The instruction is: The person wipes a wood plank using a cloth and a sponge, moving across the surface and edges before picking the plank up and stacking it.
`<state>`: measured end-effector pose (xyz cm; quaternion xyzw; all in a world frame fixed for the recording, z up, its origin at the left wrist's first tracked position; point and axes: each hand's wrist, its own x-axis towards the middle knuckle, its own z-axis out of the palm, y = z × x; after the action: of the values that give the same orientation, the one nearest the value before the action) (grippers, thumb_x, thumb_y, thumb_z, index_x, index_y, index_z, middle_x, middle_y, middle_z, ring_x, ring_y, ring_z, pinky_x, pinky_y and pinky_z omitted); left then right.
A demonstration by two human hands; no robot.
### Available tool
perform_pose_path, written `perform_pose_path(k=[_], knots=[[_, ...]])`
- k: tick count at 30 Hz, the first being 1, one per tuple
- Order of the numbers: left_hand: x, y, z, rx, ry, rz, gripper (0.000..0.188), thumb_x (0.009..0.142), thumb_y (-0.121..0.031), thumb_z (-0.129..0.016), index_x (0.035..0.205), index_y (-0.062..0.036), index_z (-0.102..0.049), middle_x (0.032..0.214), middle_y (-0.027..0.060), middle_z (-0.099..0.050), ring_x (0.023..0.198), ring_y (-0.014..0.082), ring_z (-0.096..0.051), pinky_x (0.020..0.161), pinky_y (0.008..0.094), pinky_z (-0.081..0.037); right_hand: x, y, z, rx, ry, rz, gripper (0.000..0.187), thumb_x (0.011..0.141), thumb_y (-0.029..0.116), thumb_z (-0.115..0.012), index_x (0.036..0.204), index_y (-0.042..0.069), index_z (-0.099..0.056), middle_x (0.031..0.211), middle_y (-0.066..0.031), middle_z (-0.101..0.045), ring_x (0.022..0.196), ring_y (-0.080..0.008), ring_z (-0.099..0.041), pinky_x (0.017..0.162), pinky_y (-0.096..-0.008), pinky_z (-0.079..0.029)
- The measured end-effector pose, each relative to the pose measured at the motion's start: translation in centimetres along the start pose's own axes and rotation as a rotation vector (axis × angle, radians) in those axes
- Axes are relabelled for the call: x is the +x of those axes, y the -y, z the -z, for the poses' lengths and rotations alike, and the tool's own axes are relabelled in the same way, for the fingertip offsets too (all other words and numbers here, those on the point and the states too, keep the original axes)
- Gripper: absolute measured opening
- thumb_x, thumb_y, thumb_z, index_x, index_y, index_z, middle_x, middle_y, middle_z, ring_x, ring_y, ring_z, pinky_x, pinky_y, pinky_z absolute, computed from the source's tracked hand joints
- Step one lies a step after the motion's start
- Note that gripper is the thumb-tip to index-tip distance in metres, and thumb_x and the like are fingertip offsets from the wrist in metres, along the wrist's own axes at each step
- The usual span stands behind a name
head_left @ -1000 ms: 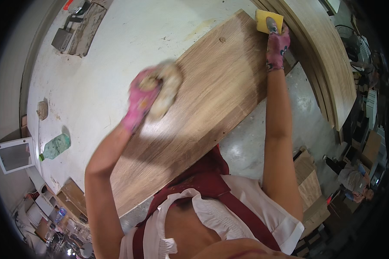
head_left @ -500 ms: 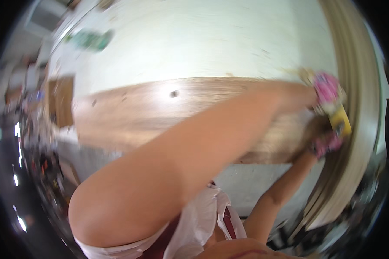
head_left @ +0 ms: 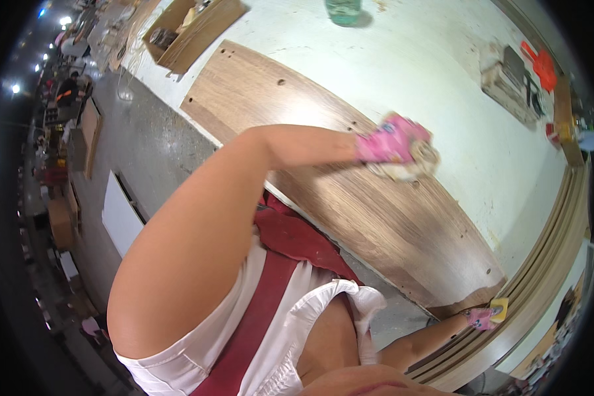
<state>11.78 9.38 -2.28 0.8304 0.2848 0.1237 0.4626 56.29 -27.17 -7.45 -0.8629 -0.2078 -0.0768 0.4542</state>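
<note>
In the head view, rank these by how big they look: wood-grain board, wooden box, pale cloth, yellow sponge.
Largest to smallest:
Wood-grain board
Wooden box
Pale cloth, partly covered by the left hand
Yellow sponge

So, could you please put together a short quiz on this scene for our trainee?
1. Fill the gap: the left hand, near the far edge of the wood-grain board, holds a pale wad and wears a mostly ____ glove.

2. Multiple choice: what do the fingers of the right hand hold?
A. a hammer
B. a yellow block
C. a paintbrush

3. True or false: the green bottle is cut off by the picture's upper edge.

Key: 1. pink; 2. B; 3. true.
</note>
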Motion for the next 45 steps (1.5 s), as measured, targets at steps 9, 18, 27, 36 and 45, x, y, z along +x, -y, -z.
perform_pose_path(k=[9,18,27,36,45], knots=[[-18.2,18.5,21.9,0.13,-0.841,0.259,0.034,0.088,-0.039,-0.063,0.104,-0.0089,-0.066,0.085,0.0089,-0.068,0.073,0.0141,-0.066,0.061,0.0233,-0.059,-4.6,1.5,-5.5,-0.141,-0.276,-0.004,0.075,0.082,0.043,-0.059,0.137,-0.002,-0.035,0.123,-0.02,-0.054,0.106,-0.0285,-0.057,0.091,-0.0397,-0.045],[-29.6,31.1,33.5,-0.266,-0.995,0.155,0.025,0.091,-0.026,-0.053,0.102,-0.0066,-0.062,0.094,0.0074,-0.066,0.088,0.0227,-0.061,0.081,0.0343,-0.048,-4.3,2.9,-6.8,-0.135,-0.212,-0.056,0.063,0.082,0.039,-0.061,0.128,-0.003,-0.047,0.11,-0.0216,-0.062,0.097,-0.0307,-0.062,0.081,-0.0391,-0.05],[-36.6,26.1,28.5,0.758,-0.732,0.444,0.027,0.095,-0.021,-0.045,0.111,-0.0053,-0.06,0.107,0.0153,-0.065,0.095,0.0287,-0.063,0.085,0.036,-0.049,1.0,3.8,-4.0,0.042,-0.201,-0.24,0.063,0.083,0.04,-0.061,0.127,-0.002,-0.048,0.113,-0.0207,-0.061,0.1,-0.0301,-0.06,0.083,-0.0388,-0.05],[-40.3,28.2,30.3,0.608,-0.723,0.431,0.035,0.095,-0.025,-0.042,0.117,-0.0045,-0.059,0.116,0.016,-0.062,0.107,0.0309,-0.058,0.096,0.0351,-0.043,2.4,5.4,-6.5,0.224,-0.165,-0.282,0.062,0.083,0.042,-0.062,0.126,-0.001,-0.049,0.116,-0.0197,-0.06,0.103,-0.0296,-0.059,0.084,-0.0385,-0.05],[-44.2,25.2,31.7,0.529,-1.055,0.739,0.027,0.087,-0.024,-0.058,0.1,-0.0028,-0.069,0.087,0.012,-0.069,0.081,0.0254,-0.066,0.073,0.0336,-0.05,3.1,9.0,-7.7,0.598,-0.187,-0.397,0.062,0.084,0.043,-0.062,0.125,-0.001,-0.05,0.119,-0.0187,-0.058,0.107,-0.0291,-0.057,0.086,-0.0382,-0.049]])
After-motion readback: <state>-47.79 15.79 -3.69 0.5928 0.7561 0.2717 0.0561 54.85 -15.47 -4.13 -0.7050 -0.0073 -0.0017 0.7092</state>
